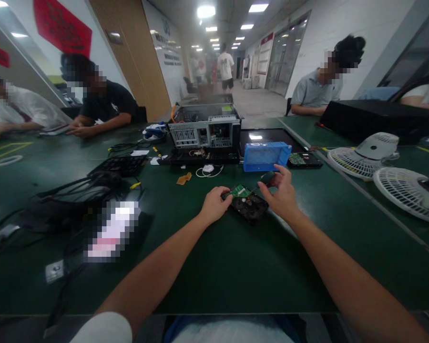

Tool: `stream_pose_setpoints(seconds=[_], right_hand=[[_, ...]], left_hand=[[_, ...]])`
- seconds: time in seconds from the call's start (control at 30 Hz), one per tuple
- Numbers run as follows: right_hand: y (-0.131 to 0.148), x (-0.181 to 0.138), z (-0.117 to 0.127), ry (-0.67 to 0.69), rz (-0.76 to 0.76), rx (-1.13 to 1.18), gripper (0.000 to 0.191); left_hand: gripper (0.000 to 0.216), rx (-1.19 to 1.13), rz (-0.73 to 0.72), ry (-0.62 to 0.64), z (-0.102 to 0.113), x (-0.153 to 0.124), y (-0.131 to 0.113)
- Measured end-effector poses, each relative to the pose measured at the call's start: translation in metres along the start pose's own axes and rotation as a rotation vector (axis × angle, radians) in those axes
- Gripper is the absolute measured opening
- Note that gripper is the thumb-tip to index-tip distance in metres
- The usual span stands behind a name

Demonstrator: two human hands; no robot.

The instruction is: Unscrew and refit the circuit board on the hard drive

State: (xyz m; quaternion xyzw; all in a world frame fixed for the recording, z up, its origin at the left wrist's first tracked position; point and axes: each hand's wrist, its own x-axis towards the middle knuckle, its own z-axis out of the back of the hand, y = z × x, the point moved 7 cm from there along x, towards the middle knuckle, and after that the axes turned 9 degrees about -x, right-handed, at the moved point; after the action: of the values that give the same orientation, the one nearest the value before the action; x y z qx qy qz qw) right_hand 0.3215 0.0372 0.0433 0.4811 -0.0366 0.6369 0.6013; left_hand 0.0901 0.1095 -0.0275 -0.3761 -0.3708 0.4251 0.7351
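On the green table in front of me lies a hard drive, dark-bodied with a green circuit board at its far end. My left hand grips its left corner between thumb and fingers. My right hand is closed around the dark handle of a screwdriver. The thin shaft slants down and left to the circuit board; whether the tip sits in a screw is too small to tell. Just beyond my right hand stands a blue plastic bin on its side.
An opened computer case stands at the back. A second drive-like board lies right of the bin, with white fan grilles farther right. Cables and a blurred bright phone-like shape lie left. Several people sit around the table.
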Motion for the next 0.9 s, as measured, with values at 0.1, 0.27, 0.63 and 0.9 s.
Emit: stream_pose_setpoints(seconds=[0.1,0.27,0.63,0.9], right_hand=[[-0.002,-0.001,-0.002,-0.058,0.019,0.034,0.063],[-0.004,-0.004,-0.002,-0.102,0.037,0.001,0.06],[-0.012,-0.003,0.004,-0.197,-0.002,0.063,0.052],[-0.003,-0.003,0.009,-0.198,0.053,-0.044,0.042]], left_hand=[[0.025,0.003,0.006,0.001,-0.001,0.001,0.003],[0.026,0.002,-0.002,0.008,0.001,0.001,0.002],[0.026,0.004,0.007,0.015,0.001,0.0,0.001],[0.026,0.018,-0.003,-0.005,0.001,0.0,0.001]])
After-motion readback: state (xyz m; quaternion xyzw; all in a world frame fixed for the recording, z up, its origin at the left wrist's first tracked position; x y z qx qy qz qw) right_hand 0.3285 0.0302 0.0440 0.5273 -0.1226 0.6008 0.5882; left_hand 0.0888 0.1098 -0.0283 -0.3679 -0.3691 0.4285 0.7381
